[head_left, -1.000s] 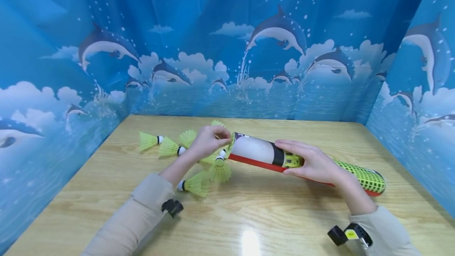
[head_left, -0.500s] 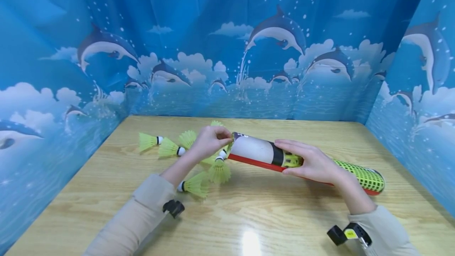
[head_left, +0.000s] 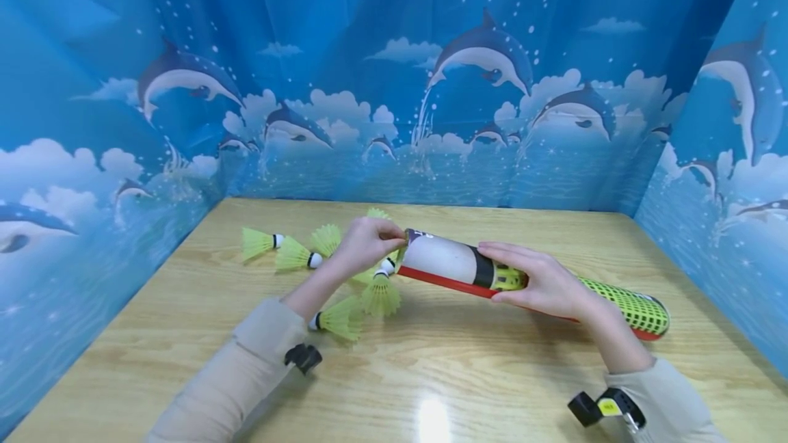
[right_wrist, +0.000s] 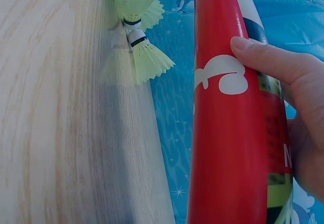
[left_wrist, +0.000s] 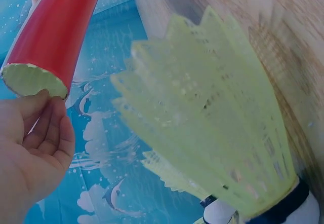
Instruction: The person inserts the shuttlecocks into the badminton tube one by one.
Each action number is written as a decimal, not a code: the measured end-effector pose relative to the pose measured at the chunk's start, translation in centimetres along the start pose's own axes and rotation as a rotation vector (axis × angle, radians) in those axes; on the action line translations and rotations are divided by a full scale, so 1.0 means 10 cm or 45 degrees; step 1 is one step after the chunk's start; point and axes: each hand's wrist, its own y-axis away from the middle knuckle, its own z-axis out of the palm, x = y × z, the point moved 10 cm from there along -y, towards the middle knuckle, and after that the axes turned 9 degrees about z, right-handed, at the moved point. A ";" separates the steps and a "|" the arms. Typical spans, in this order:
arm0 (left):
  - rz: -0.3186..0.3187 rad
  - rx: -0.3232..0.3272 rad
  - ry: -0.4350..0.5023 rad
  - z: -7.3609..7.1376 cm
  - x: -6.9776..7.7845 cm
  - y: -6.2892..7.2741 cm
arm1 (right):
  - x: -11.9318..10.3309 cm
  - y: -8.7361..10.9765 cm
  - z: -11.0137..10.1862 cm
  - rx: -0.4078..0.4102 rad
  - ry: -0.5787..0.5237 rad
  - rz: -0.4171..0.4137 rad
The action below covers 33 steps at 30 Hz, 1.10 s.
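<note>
A long red, white and green shuttlecock tube [head_left: 440, 258] lies slanted over the table, its left end raised. My right hand [head_left: 544, 282] grips it around the middle from above, with the thumb on its red side in the right wrist view. At the raised mouth, the thumb and fingers of my left hand [head_left: 363, 246] pinch the edge of a yellow-green shuttlecock [left_wrist: 33, 79] whose skirt fills the opening in the left wrist view. The rest of that shuttlecock is hidden inside the tube.
Several yellow-green shuttlecocks lie left of the tube, among them one below its mouth [head_left: 382, 296], one nearer the front [head_left: 338, 320] and one far left [head_left: 255, 243]. The wooden table [head_left: 492, 374] meets a blue dolphin curtain [head_left: 369, 87] at the back and sides.
</note>
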 end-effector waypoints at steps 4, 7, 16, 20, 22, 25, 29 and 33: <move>-0.035 -0.044 0.041 -0.02 -0.03 0.04 | 0.00 0.00 0.00 0.004 0.006 0.002; -0.043 -0.069 0.068 -0.05 -0.06 0.08 | 0.01 0.00 -0.01 0.009 0.005 0.012; -0.053 -0.171 0.021 -0.12 -0.18 0.27 | 0.03 0.00 -0.03 0.017 0.031 0.007; -0.061 -0.182 0.019 -0.16 -0.24 0.35 | 0.03 0.01 -0.02 0.014 0.026 0.007; -0.071 -0.188 0.024 -0.18 -0.28 0.39 | 0.04 0.02 -0.01 0.011 0.024 0.010; -0.079 -0.206 0.029 -0.20 -0.33 0.44 | 0.05 0.03 -0.01 0.007 0.029 0.017; -0.067 -0.268 0.026 -0.19 -0.39 0.52 | 0.06 0.04 0.00 0.001 0.035 0.025; -0.042 -0.384 0.039 -0.14 -0.43 0.64 | 0.06 0.04 0.00 -0.004 0.039 0.023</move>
